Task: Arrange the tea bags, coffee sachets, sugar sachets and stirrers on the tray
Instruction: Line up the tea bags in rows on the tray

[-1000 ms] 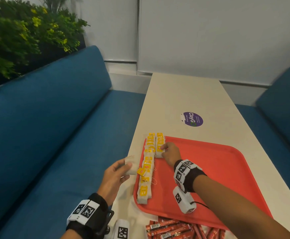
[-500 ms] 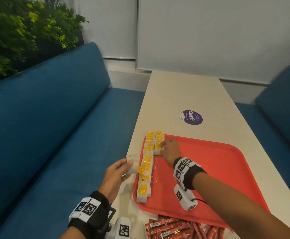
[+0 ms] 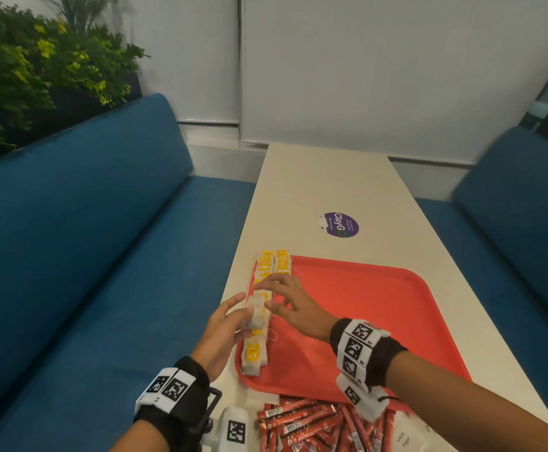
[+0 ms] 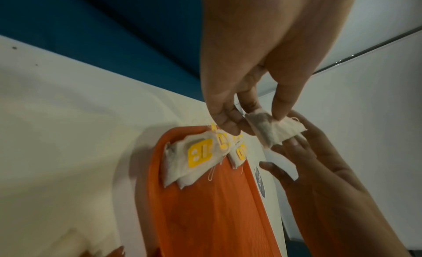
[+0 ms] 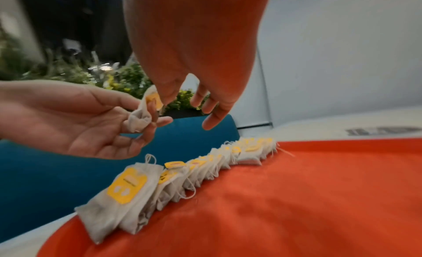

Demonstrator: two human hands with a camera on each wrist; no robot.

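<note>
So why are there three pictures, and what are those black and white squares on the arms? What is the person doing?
No robot here: a person wears three cameras. The head picture comes from one on the head, looking down at both hands. The other two sit on the wrists and look along the fingers. The checkered squares are markers on the wristbands.

On the white table lies a red tray. Along its left edge runs a row of tea bags with yellow tags. Nearer the person lies a pile of red sachets.

The left hand pinches one tea bag above the row. The right hand reaches to it with spread fingers, touching its edge, probably to take it and add it to the tray.
</note>
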